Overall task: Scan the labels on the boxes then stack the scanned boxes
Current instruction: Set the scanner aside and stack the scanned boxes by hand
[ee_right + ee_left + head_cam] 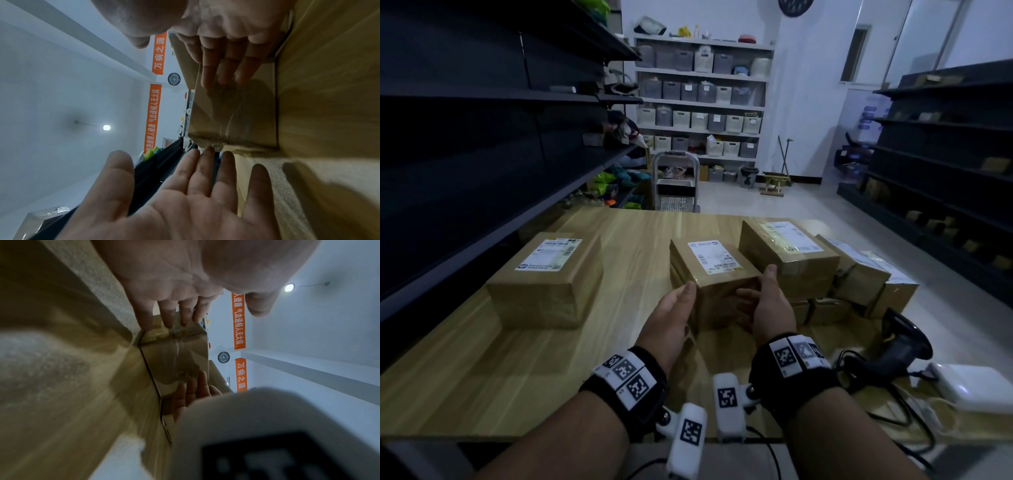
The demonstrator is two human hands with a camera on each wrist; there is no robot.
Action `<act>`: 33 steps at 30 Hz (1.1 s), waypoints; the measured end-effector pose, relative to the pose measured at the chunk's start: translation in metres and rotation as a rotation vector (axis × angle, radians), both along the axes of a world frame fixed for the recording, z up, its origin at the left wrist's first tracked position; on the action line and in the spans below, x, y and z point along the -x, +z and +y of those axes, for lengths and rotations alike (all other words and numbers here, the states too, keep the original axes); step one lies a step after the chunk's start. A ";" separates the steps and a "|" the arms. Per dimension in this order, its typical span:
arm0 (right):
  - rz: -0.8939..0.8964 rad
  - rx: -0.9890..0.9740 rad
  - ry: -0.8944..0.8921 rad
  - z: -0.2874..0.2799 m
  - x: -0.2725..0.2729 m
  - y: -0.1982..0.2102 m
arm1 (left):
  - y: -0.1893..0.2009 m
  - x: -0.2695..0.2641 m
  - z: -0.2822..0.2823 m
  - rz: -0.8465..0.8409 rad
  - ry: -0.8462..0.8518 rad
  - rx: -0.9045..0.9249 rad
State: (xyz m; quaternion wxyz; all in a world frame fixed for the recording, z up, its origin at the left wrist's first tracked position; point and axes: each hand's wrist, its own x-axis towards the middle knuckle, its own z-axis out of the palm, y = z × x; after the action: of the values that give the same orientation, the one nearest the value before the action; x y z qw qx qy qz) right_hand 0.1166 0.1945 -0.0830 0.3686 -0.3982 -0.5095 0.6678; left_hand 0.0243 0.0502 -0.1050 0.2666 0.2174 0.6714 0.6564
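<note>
A small brown box [714, 270] with a white label on top sits on the wooden table [585, 359] in front of me. My left hand [674, 308] is at its left near corner, fingers straight, thumb by the top edge. My right hand [767, 301] lies flat against its near right side, thumb up over the top edge. In the left wrist view my left fingers [164, 313] reach the taped box [176, 353]. In the right wrist view my right fingers [226, 65] rest straight on the box [232, 110], and the left hand [195, 186] is spread beside it.
A larger labelled box [548, 277] stands alone at the table's left. Several labelled boxes [787, 253] are piled at the right. A black handheld scanner [904, 339] with cable and a white device [972, 387] lie at the near right. Dark shelving runs along both sides.
</note>
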 end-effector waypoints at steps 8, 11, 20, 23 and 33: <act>0.031 0.074 0.004 0.009 0.008 0.005 | 0.000 0.012 0.002 -0.020 -0.001 -0.023; 0.021 0.092 0.018 0.012 0.008 0.001 | 0.001 0.012 0.004 -0.021 -0.004 -0.034; 0.029 0.121 0.108 0.010 0.021 0.001 | 0.001 0.032 0.006 -0.043 0.016 -0.059; 0.038 0.053 0.025 0.017 0.023 -0.006 | -0.001 0.037 0.008 -0.069 0.016 -0.072; 0.194 0.272 0.037 0.025 0.030 -0.037 | -0.014 0.042 0.013 -0.231 -0.004 -0.218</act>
State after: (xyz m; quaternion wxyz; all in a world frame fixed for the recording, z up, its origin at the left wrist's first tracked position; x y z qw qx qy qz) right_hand 0.0870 0.2191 -0.1195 0.3465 -0.3685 -0.3838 0.7726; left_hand -0.0178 0.0628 -0.1188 0.3181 0.1697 0.5607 0.7454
